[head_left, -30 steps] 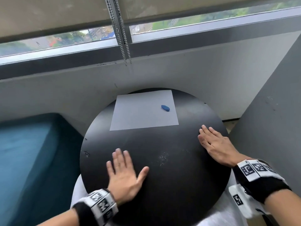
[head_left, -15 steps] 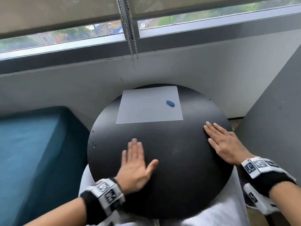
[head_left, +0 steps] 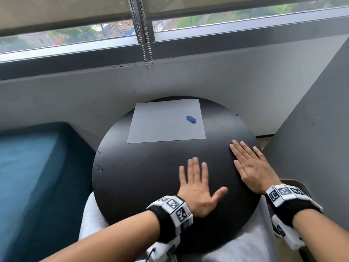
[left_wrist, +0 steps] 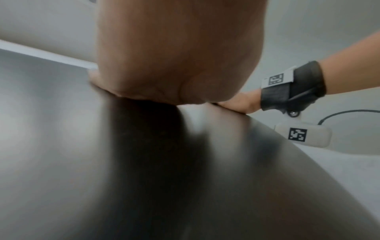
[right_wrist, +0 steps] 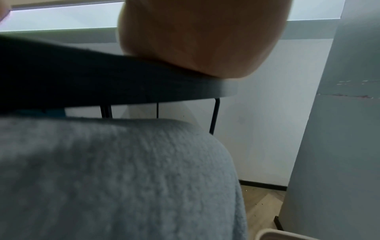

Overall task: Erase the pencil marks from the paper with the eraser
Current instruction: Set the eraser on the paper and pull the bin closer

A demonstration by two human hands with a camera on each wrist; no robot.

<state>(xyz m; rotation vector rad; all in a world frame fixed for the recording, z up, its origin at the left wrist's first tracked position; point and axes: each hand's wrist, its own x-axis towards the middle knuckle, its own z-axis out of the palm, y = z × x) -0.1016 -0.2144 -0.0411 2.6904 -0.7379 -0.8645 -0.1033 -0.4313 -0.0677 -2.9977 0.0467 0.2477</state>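
Note:
A white sheet of paper [head_left: 166, 121] lies at the far side of the round black table [head_left: 143, 167]. A small blue eraser [head_left: 191, 119] rests on the paper's right part. No pencil marks show on the sheet from here. My left hand [head_left: 196, 184] lies flat on the table's near middle, fingers spread and straight. My right hand [head_left: 249, 163] lies flat near the right rim, fingers together. Both hands hold nothing and are well short of the paper. The wrist views show only the heel of each palm [left_wrist: 174, 56] [right_wrist: 201, 37] pressed on the tabletop.
A grey wall and window sill run behind the table, with blind chains [head_left: 145, 35] hanging down. A teal cushion [head_left: 28, 176] sits to the left. A grey partition [head_left: 321, 129] stands close on the right. My light trousers [right_wrist: 102, 178] are under the table edge.
My left hand has slid to the right and forward across the tabletop, closer to the right hand. The right hand stays flat near the rim. Paper and eraser have not moved.

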